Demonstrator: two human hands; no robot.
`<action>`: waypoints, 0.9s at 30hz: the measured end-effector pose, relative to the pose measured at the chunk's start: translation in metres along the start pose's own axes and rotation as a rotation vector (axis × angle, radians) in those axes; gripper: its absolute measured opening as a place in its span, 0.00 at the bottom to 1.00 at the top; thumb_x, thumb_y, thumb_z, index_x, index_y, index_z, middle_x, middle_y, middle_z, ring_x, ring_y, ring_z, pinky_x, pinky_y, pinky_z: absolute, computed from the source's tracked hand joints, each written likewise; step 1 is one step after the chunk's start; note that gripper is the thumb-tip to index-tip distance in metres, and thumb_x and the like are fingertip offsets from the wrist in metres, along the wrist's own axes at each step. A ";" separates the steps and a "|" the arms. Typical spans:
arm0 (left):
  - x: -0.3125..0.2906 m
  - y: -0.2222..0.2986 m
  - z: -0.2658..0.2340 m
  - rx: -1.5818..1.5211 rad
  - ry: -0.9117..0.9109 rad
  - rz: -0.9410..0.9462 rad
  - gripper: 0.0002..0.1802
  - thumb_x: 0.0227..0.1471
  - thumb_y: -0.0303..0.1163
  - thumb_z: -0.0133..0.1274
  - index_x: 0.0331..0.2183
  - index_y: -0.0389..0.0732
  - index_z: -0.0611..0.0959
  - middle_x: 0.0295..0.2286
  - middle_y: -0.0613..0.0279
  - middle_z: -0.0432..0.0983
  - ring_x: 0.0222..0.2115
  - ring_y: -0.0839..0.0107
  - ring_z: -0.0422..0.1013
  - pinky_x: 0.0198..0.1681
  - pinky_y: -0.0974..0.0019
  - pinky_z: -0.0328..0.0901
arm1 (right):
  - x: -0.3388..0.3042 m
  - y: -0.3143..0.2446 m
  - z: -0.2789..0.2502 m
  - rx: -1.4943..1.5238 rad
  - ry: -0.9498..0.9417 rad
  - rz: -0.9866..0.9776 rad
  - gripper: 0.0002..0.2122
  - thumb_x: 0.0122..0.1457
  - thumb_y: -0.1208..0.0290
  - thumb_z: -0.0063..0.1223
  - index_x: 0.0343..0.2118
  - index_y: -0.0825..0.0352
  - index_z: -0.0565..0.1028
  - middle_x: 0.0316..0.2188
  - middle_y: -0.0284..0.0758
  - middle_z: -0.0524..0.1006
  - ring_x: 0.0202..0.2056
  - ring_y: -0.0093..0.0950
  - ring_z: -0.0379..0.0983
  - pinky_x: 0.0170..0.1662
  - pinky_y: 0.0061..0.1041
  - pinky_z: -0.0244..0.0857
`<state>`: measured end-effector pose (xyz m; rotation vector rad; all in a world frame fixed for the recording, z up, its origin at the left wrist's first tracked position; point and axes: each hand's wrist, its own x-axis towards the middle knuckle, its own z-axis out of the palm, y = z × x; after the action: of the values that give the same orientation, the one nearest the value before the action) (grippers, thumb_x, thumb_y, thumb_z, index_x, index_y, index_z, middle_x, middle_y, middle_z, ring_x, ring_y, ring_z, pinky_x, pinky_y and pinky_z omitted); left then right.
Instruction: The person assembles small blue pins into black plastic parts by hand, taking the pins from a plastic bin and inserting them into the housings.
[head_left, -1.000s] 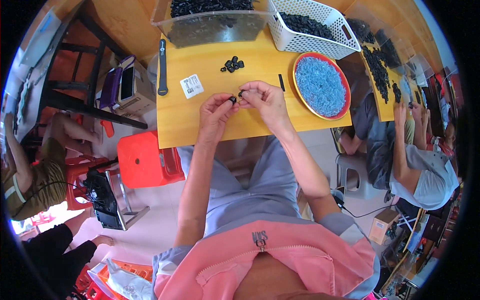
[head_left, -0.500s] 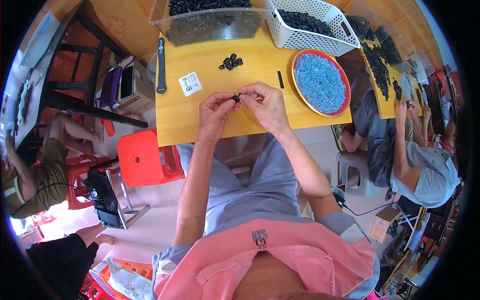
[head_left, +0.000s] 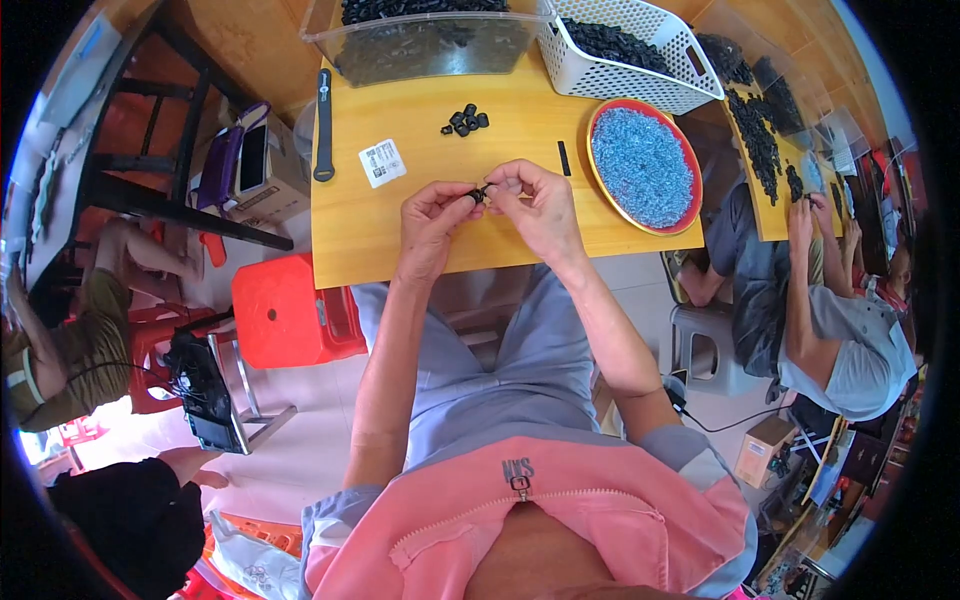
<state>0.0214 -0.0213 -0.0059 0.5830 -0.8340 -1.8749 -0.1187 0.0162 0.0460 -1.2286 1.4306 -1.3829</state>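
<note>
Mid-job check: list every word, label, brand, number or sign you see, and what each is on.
Wording is not copied out; where print stands:
Pink jacket front: short dark lettering, legible, withheld.
White label on the yellow table: square code and tiny print, too small to read.
Dark strap: pale mark near its far end, too small to read.
White plastic bag: faint print, too blurred to read.

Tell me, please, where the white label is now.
In the head view, the white label lies on the left part of the table, right of the dark strap and beyond the left hand.
</note>
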 end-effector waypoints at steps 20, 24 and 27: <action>0.000 -0.006 0.007 0.173 0.036 0.040 0.07 0.44 0.19 0.53 0.31 0.31 0.77 0.26 0.57 0.76 0.25 0.74 0.73 0.32 0.75 0.70 | -0.001 0.008 0.002 -0.346 0.024 -0.149 0.02 0.45 0.83 0.49 0.24 0.73 0.69 0.18 0.43 0.72 0.21 0.34 0.71 0.25 0.28 0.63; -0.001 -0.008 0.010 0.205 0.078 0.065 0.06 0.44 0.19 0.53 0.30 0.31 0.78 0.26 0.57 0.76 0.25 0.75 0.73 0.31 0.75 0.70 | -0.001 0.013 0.003 -0.324 0.056 -0.141 0.02 0.45 0.84 0.49 0.23 0.73 0.69 0.17 0.43 0.71 0.21 0.35 0.71 0.25 0.28 0.63; -0.001 -0.007 0.010 0.187 0.077 0.066 0.05 0.44 0.18 0.53 0.29 0.31 0.78 0.26 0.58 0.75 0.25 0.75 0.73 0.31 0.76 0.70 | 0.001 0.014 0.000 -0.203 -0.005 -0.045 0.01 0.47 0.84 0.48 0.24 0.74 0.69 0.18 0.39 0.72 0.22 0.27 0.71 0.24 0.23 0.64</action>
<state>0.0105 -0.0153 -0.0045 0.7298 -0.9727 -1.7154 -0.1206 0.0147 0.0322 -1.3986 1.5787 -1.2867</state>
